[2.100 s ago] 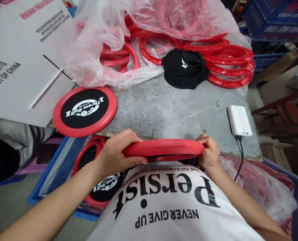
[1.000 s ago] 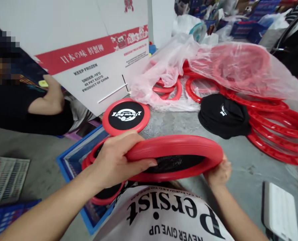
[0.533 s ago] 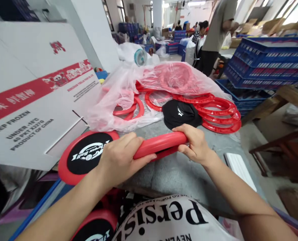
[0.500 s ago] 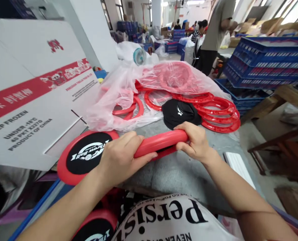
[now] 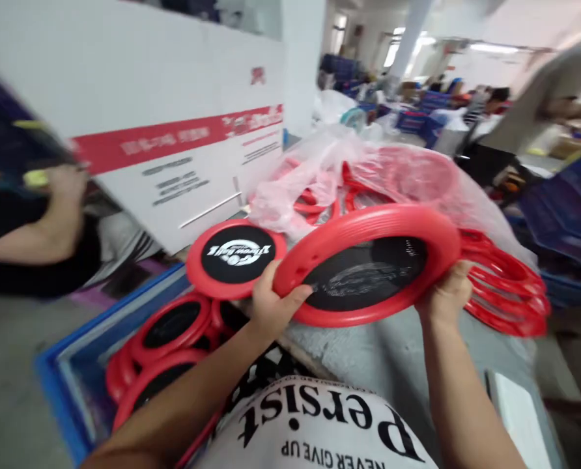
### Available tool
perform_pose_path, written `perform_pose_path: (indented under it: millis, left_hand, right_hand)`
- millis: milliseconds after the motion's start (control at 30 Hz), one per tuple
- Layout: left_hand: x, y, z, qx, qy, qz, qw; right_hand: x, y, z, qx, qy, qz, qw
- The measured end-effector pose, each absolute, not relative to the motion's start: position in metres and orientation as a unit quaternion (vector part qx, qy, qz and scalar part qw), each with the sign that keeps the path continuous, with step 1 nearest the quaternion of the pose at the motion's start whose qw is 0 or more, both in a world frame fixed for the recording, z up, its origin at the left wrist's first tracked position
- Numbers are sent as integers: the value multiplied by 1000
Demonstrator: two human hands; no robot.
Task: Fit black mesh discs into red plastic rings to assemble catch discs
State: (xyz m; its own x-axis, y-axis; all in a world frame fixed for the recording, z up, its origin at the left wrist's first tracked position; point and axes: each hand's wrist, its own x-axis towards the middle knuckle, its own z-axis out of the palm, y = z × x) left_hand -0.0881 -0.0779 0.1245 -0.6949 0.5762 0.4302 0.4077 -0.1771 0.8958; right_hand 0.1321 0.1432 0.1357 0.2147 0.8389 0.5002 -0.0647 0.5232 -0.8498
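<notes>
I hold a red disc (image 5: 368, 260) with a black fabric centre above the grey table (image 5: 368, 352), tilted so its underside faces me. My left hand (image 5: 271, 306) grips its left rim, thumb on the edge. Under the right rim my right hand (image 5: 444, 296) is closed on it. A finished red disc with a printed black centre (image 5: 236, 257) lies on the table's left corner, just beyond my left hand.
A blue crate (image 5: 60, 371) on the floor at the left holds several finished discs (image 5: 173, 322). Loose red rings (image 5: 505, 293) and a clear plastic bag (image 5: 368, 176) fill the table's far side. A white carton (image 5: 173, 150) leans at left, beside another person's arm (image 5: 36, 221). A white device (image 5: 520, 417) lies at right.
I have lifted the disc from edge-on to tilted up, showing its black underside. My right hand has moved from the top of the rim to beneath it. The camera has swung left.
</notes>
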Motion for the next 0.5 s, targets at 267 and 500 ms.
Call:
perform_pose_path:
  millis: [267, 500]
  left_hand:
    - [-124, -137, 114, 258, 565, 780, 75]
    - [-217, -302, 78, 110, 786, 597, -119]
  right_hand:
    - [41, 99, 119, -231, -595, 462, 615]
    - [16, 2, 96, -34, -826, 482, 289]
